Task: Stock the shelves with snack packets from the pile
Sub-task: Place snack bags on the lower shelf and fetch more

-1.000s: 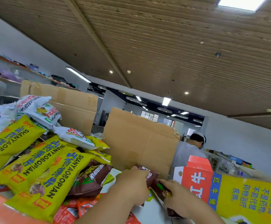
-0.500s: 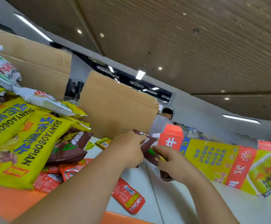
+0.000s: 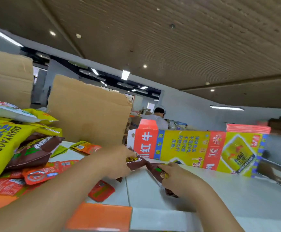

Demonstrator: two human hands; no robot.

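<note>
At the far left a pile of snack packets (image 3: 19,156) is heaped up, its big yellow bags (image 3: 0,148) cut off by the picture's edge so their lettering reads only in part. A white bag (image 3: 7,109) lies on top, a dark brown bag (image 3: 34,151) leans against the yellow ones, and red-orange sachets (image 3: 41,173) are half buried underneath. Behind the pile stand two cardboard flaps (image 3: 89,114); what lies behind them is hidden. A small red sachet (image 3: 101,190) lies alone on the white surface (image 3: 220,190), partly covered by the left forearm. The left hand (image 3: 118,162) pinches the upper end of a brown snack packet (image 3: 136,162), which is just above the white surface, between the pile and a carton. The right hand (image 3: 175,178) has its fingers curled round the lower end, covering most of it. The packet narrows sharply between the hands, and whether it is one packet or two is hard to tell. Just behind the hands a red and yellow carton (image 3: 195,148) lies on its side, its right end blurred. A person (image 3: 156,118) stands beyond it, seen only from the shoulders up.
</note>
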